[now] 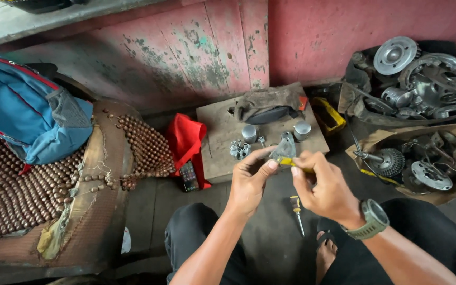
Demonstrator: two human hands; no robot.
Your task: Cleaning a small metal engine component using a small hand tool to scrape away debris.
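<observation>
A: Sitting over a dusty floor, a person is pinching a small metal bracket point(285, 148) between the left hand point(250, 179) and the right hand point(327, 189). Which way is it pointing?

B: Its long axis is standing nearly upright, narrow end rising above the fingertips. The left thumb and forefinger are closing on its lower edge; the right fingers are gripping a yellow-handled tool point(291, 163) against its base.

A: And the containers?

B: Right of the fingers, a cardboard box point(376, 140) is holding gears and toothed discs; beyond it a dark crate point(350, 97) is brimming with silver housings.

A: Its look?

B: Grey, flat, worn.
</observation>
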